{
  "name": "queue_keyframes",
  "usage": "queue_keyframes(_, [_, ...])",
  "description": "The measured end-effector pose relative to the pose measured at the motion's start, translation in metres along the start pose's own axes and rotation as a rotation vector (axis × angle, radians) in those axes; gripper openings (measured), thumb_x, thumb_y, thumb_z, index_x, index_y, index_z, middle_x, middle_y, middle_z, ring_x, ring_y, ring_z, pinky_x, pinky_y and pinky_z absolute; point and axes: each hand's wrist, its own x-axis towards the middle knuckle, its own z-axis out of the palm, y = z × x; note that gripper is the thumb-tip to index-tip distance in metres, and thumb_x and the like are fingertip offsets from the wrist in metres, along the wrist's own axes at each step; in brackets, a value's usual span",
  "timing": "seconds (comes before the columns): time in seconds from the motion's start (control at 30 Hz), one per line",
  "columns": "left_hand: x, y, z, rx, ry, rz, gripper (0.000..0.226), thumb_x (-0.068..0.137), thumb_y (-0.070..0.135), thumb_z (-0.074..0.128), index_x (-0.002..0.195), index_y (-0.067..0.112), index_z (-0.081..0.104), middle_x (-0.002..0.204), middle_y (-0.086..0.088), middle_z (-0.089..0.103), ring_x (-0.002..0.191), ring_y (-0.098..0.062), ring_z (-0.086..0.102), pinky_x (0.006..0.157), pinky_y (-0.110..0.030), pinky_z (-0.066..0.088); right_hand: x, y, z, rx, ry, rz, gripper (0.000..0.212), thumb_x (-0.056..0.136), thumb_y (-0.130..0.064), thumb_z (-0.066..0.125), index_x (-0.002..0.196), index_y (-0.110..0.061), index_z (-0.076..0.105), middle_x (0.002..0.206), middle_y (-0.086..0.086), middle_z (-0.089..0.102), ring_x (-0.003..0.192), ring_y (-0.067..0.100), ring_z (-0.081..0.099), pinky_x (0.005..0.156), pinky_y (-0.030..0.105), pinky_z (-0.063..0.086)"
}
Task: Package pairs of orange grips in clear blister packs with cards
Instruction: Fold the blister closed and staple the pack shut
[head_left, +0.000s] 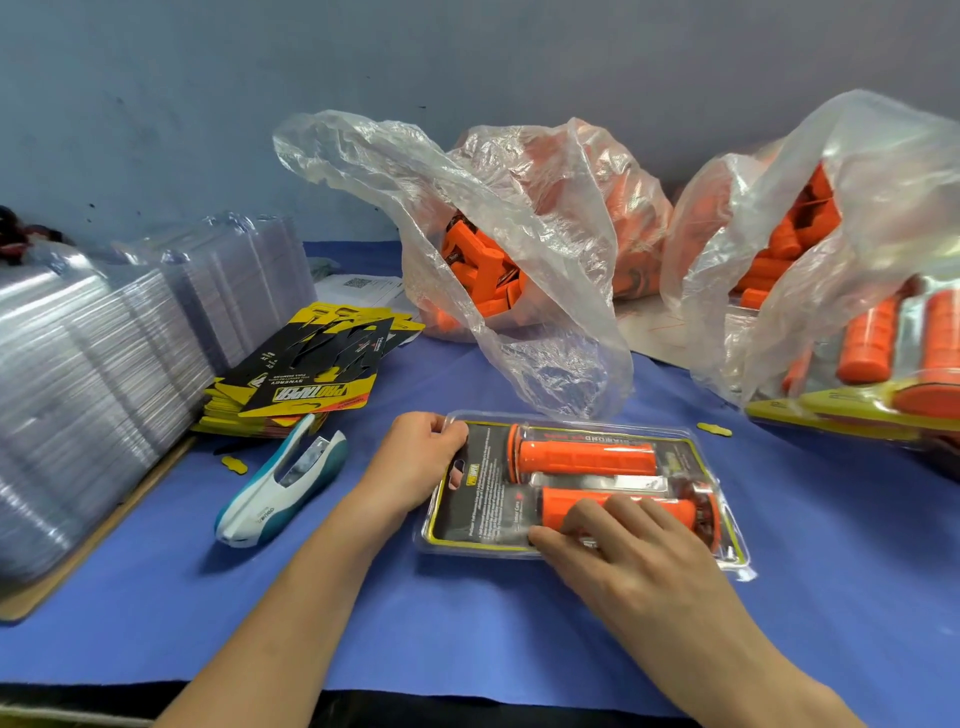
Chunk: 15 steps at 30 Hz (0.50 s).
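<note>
Head view: clear blister pack on blue tablecloth holds two orange ribbed grips plus black card; left hand pinches its end, right hand presses flat on top; sealing likely left.

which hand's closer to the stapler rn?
Left. The left hand grips the left end of the blister pack, just right of the stapler. The right hand presses on the pack's near side, farther right.

Packing workbench: blister pack stacks, card pile, bagged grips.
</note>
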Motion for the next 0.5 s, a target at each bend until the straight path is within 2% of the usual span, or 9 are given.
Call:
queue_keyframes(0.07, [-0.003, 0.001, -0.003, 0.064, 0.059, 0.026, 0.038, 0.099, 0.03, 0.049, 0.083, 0.0, 0.065, 0.077, -0.015, 0.073, 0.05, -0.007, 0.059, 0.062, -0.034, 0.046, 0.001, 0.001, -0.001, 0.013, 0.01, 0.004, 0.028, 0.088, -0.012, 0.052, 0.107, -0.022, 0.071, 0.086, -0.002, 0.058, 0.069, 0.023, 0.054, 0.06, 0.035, 0.049])
queue_keyframes(0.1, [-0.006, 0.001, -0.007, 0.119, 0.127, 0.052, 0.035, 0.099, 0.032, 0.049, 0.087, 0.003, 0.065, 0.083, -0.014, 0.074, 0.058, -0.007, 0.062, 0.065, -0.034, 0.046, 0.002, 0.003, -0.002, 0.026, 0.016, 0.017, 0.03, 0.087, -0.013, 0.051, 0.108, -0.023, 0.071, 0.086, -0.002, 0.058, 0.069, 0.022, 0.053, 0.06, 0.035, 0.048])
queue_keyframes(0.17, [-0.014, -0.001, -0.021, 0.216, 0.301, 0.138, 0.024, 0.1, 0.033, 0.047, 0.095, 0.016, 0.062, 0.092, -0.007, 0.073, 0.082, -0.024, 0.066, 0.073, -0.035, 0.049, 0.004, 0.004, -0.003, 0.031, 0.027, 0.04, 0.032, 0.086, -0.013, 0.05, 0.108, -0.024, 0.07, 0.087, -0.003, 0.058, 0.07, 0.022, 0.052, 0.06, 0.034, 0.048])
queue_keyframes(0.2, [-0.019, -0.004, -0.03, 0.279, 0.4, 0.189, 0.02, 0.1, 0.032, 0.047, 0.097, 0.019, 0.061, 0.093, -0.006, 0.072, 0.087, -0.031, 0.064, 0.073, -0.037, 0.048, 0.005, 0.004, -0.003, 0.029, 0.033, 0.046, 0.031, 0.087, -0.013, 0.05, 0.108, -0.024, 0.07, 0.087, -0.003, 0.058, 0.07, 0.022, 0.052, 0.06, 0.034, 0.048])
queue_keyframes(0.3, [-0.032, -0.018, -0.057, 0.543, 0.607, 0.266, 0.018, 0.096, 0.026, 0.053, 0.101, 0.013, 0.064, 0.1, -0.017, 0.067, 0.093, -0.04, 0.058, 0.075, -0.044, 0.044, 0.005, 0.003, -0.002, 0.035, 0.046, 0.052, 0.028, 0.088, -0.014, 0.052, 0.107, -0.023, 0.07, 0.089, -0.003, 0.058, 0.07, 0.022, 0.053, 0.058, 0.036, 0.049])
queue_keyframes(0.37, [-0.04, -0.031, -0.068, 0.712, 0.601, 0.163, 0.028, 0.093, 0.032, 0.059, 0.111, 0.011, 0.062, 0.109, -0.021, 0.061, 0.101, -0.043, 0.054, 0.081, -0.05, 0.044, 0.004, 0.002, -0.001, 0.038, 0.049, 0.053, 0.024, 0.087, -0.015, 0.057, 0.107, -0.023, 0.07, 0.089, -0.003, 0.059, 0.07, 0.022, 0.053, 0.058, 0.035, 0.049])
queue_keyframes(0.5, [-0.052, -0.049, -0.073, 0.875, 0.385, -0.006, 0.056, 0.091, 0.049, 0.058, 0.135, 0.017, 0.043, 0.123, -0.015, 0.054, 0.114, -0.038, 0.052, 0.087, -0.048, 0.044, 0.002, -0.001, -0.001, 0.037, 0.047, 0.066, 0.025, 0.084, -0.015, 0.066, 0.106, -0.024, 0.07, 0.089, -0.002, 0.06, 0.069, 0.022, 0.053, 0.059, 0.035, 0.048])
